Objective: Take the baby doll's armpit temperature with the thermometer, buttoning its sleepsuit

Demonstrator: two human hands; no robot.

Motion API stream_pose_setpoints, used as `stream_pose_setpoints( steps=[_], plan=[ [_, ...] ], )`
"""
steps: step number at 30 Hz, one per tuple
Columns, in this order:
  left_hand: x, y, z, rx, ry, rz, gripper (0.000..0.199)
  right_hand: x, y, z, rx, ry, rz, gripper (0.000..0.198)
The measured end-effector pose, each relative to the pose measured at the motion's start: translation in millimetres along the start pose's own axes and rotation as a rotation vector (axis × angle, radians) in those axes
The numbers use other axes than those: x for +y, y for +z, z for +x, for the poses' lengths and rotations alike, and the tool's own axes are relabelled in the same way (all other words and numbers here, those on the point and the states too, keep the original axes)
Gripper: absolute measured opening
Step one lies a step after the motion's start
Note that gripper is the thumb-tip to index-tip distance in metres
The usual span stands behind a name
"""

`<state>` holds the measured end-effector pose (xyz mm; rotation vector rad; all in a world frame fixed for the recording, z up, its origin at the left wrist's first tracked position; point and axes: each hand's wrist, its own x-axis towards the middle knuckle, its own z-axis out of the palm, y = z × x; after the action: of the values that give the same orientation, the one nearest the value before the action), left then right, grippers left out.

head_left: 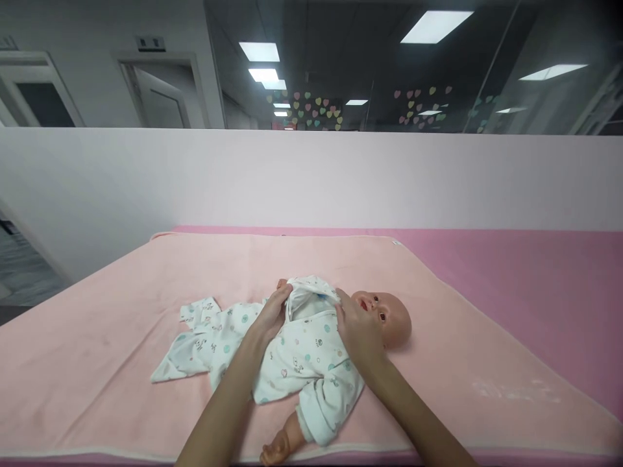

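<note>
The baby doll (396,319) is laid face up across the peach blanket (102,370), with its head to the right and the patterned trousers (236,324) stretching to the left. Its white printed top (306,353) is held from both sides: cloth along the far part of the opening is pinched in the fingers of the left hand (273,316), and the upper edge is gripped by the right hand (361,331), just beside the doll's chin. How firmly the cloth is squeezed cannot be told. The step appears to be the handling of the raised front flap, and it is best done with the edge kept spread evenly between the hands, so that the fabric is not bunched or twisted. Pulling toward the face should be avoided, and the neckline should be kept loose. The near sleeve (324,410), from which the doll's near hand (276,449) protrudes, should be left unstrained, since the shoulder could be dragged round by a sharp tug.
</note>
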<state>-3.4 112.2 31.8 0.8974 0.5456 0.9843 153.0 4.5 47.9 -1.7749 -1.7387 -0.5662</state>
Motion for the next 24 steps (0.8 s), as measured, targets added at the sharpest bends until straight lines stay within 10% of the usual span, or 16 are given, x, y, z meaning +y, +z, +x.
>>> stream_pose_setpoints(
  steps=[9, 15, 24],
  plan=[
    [9.3, 6.9, -17.1, -0.185, -0.037, 0.182, 0.035, -31.8, 34.6, 54.3, -0.468, 0.111, -0.120, 0.025],
    [-2.7, 17.4, -39.5, -0.137, 0.251, 0.769, 0.026, -20.2, 18.0, 41.6, -0.446, 0.013, -0.060, 0.019],
    [28.8, 7.0, -66.6, 0.302, 0.685, 1.528, 0.027, 30.8, -1.5, 3.1, -0.038, -0.206, 0.046, 0.019]
  ],
)
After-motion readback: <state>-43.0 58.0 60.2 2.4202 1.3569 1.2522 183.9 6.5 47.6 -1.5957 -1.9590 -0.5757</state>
